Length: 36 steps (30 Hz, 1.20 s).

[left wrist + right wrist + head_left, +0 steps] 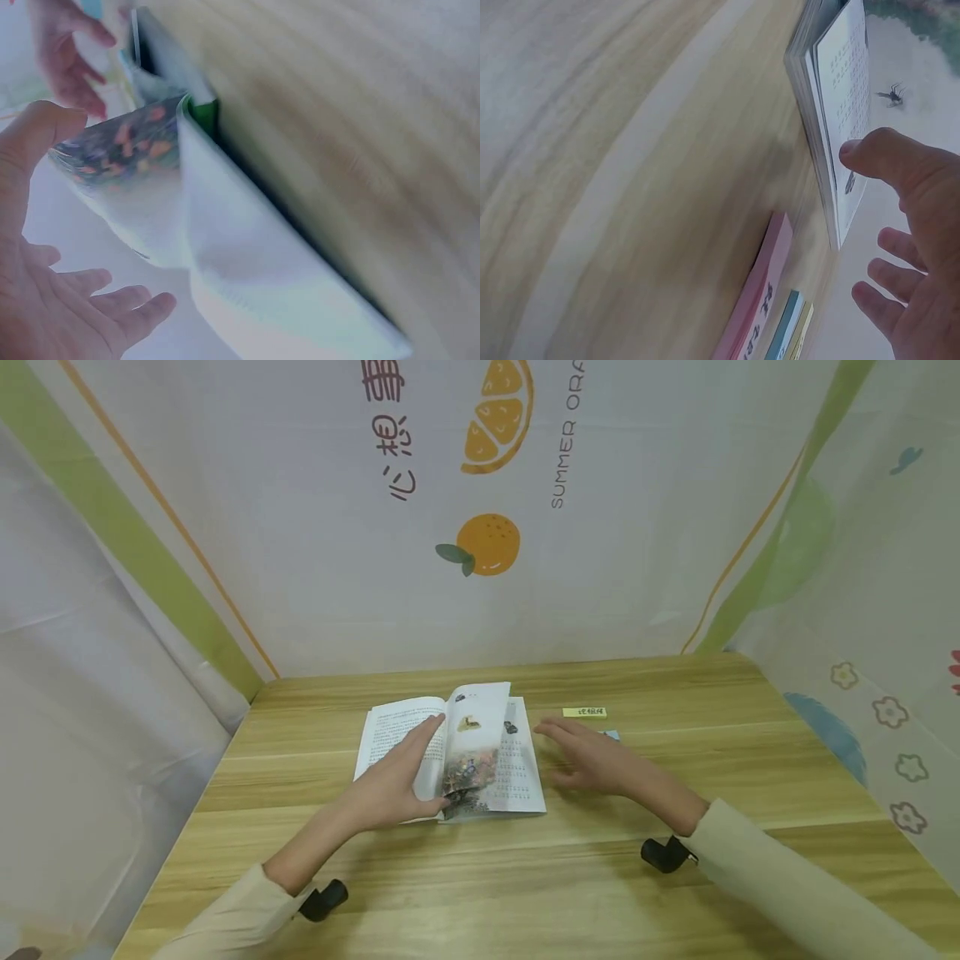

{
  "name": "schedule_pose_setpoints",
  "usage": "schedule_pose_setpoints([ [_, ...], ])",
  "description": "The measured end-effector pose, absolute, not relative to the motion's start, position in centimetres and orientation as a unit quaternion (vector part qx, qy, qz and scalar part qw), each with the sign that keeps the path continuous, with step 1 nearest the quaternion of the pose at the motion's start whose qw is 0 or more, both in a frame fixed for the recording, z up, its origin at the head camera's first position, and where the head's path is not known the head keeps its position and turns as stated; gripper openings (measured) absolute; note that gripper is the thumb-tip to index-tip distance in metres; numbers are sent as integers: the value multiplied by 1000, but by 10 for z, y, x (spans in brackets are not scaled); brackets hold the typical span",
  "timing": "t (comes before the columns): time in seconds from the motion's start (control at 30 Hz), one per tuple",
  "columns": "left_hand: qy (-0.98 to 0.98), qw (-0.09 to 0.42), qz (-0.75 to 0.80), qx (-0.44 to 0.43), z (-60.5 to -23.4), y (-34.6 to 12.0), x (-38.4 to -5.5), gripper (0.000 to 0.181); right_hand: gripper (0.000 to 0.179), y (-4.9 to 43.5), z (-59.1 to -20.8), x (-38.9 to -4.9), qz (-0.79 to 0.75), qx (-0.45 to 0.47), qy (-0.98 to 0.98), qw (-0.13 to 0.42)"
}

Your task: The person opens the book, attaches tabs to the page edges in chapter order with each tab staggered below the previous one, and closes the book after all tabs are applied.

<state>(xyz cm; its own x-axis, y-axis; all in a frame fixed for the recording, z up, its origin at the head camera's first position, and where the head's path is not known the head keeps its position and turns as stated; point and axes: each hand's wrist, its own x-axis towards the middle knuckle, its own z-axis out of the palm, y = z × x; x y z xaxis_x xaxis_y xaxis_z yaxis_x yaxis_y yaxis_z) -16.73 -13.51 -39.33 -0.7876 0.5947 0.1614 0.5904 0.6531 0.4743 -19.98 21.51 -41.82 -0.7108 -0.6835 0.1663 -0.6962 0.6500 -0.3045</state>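
Note:
An open book point(397, 739) lies on the wooden table, with one illustrated leaf point(478, 722) standing partly raised from the spine. My left hand point(390, 781) is over the left page, fingers extended. In the left wrist view its thumb point(49, 127) is right at the edge of the raised leaf, which bears a colourful printed picture. To the right of the book hovers my right hand point(596, 760), its fingers loosely spread with nothing held. The right wrist view shows that thumb point(885, 154) overlapping the right page point(847, 82).
Beyond the right hand lies a yellow note strip point(584, 712) with handwriting. A blue note pad point(612, 735) is partly hidden by that hand. A pink note pad point(763, 289) shows in the right wrist view. White printed curtains point(360, 577) border the table.

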Motion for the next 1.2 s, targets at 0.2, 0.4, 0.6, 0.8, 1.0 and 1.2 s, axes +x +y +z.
schedule_pose_setpoints([
  [0.2, 903, -34, 286, 318, -375, -148, -169, 116, 69, 218, -419, -198, 185, 376, -908, 9],
  [0.4, 915, -63, 277, 288, -365, -165, -177, 110, 67, 215, -417, -197, 182, 382, -906, -9],
  [0.6, 928, -51, 262, 260, -370, -178, -181, 109, 65, 207, -420, -197, 182, 382, -905, -30],
  [0.8, 952, -53, 192, 231, -385, -182, -179, 97, 60, 193, -425, -191, 166, 388, -905, -58],
  [1.0, 958, -34, 153, 239, -399, -170, -173, 87, 57, 178, -426, -184, 167, 420, -890, -59],
  [1.2, 955, 4, 141, 259, -409, -152, -173, 80, 60, 165, -428, -184, 157, 436, -884, -65],
])
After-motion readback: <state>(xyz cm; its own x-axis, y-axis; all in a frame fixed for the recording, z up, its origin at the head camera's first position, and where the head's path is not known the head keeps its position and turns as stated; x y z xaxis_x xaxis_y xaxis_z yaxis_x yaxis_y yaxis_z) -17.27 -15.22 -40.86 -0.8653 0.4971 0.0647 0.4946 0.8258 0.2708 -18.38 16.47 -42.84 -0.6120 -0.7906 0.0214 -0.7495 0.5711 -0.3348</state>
